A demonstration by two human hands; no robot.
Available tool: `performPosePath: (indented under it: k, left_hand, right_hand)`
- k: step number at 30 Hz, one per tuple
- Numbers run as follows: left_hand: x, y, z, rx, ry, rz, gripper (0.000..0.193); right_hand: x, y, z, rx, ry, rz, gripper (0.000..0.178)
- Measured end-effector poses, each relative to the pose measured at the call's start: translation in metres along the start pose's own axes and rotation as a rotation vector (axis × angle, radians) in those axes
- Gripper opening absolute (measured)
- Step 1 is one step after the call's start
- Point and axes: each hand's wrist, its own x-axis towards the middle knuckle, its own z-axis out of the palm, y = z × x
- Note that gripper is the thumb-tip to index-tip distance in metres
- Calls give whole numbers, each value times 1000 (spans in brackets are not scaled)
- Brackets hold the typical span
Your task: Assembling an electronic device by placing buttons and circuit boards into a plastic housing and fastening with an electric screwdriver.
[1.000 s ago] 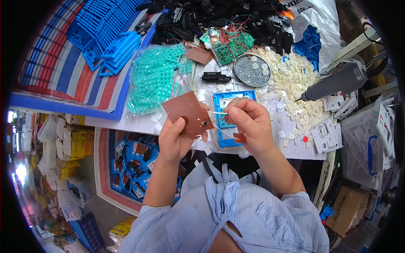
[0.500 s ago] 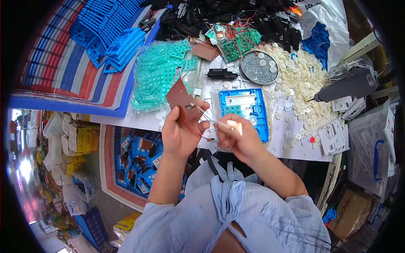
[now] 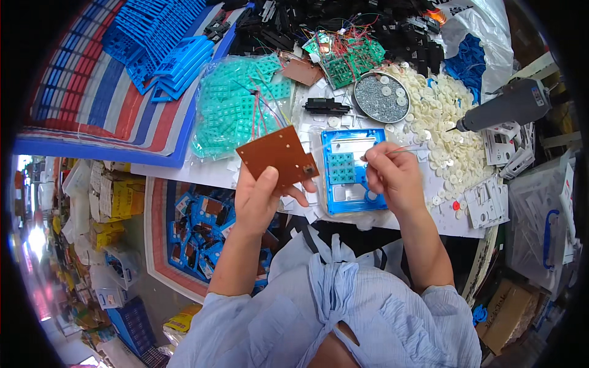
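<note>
My left hand (image 3: 257, 205) grips a brown circuit board (image 3: 276, 158) by its lower edge, thumb on the flat face. The board is tilted, with a small dark part at its right corner and thin coloured wires rising behind it. My right hand (image 3: 397, 178) is closed in a pinch over the right side of a blue plastic case (image 3: 330, 199). Thin red and pale wires (image 3: 402, 149) stick out past its fingers; their ends are partly hidden. Inside the open case sits a green rubber keypad (image 3: 341, 167), with a white disc below the fingers.
A bag of green keypads (image 3: 227, 116) lies behind my left hand. Further back are wired green boards (image 3: 353, 64), a round tin of small metal pieces (image 3: 381, 107) and many cream discs (image 3: 451, 141). An electric screwdriver (image 3: 506, 105) juts in at right. Blue casings (image 3: 181, 67) stack at left.
The circuit board has turned so its flat brown face shows. My right hand has moved right, away from the board and over the case, with thin wires in its fingers.
</note>
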Motion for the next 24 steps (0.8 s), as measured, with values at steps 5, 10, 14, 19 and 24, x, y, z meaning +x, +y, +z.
performPosePath:
  k: [5, 10, 14, 19, 24]
  left_hand:
    - [-15, -1, 14, 42, -8, -67, 38]
    - [-24, -7, 25, 28, -113, -122, 36]
    - [-26, -3, 39, 59, -29, -215, 35]
    - [-29, -4, 34, 163, -12, -367, 33]
    - [-39, -17, 36, 113, -105, -489, 36]
  right_hand:
    - [-38, -24, -30, -6, -681, 159, 31]
    - [-25, -47, 7, -694, -174, -762, 21]
    - [-29, -49, 15, -671, -329, -313, 31]
    - [-20, -57, 8, -872, -410, -285, 31]
    - [-16, -24, 12, -438, -411, -220, 30]
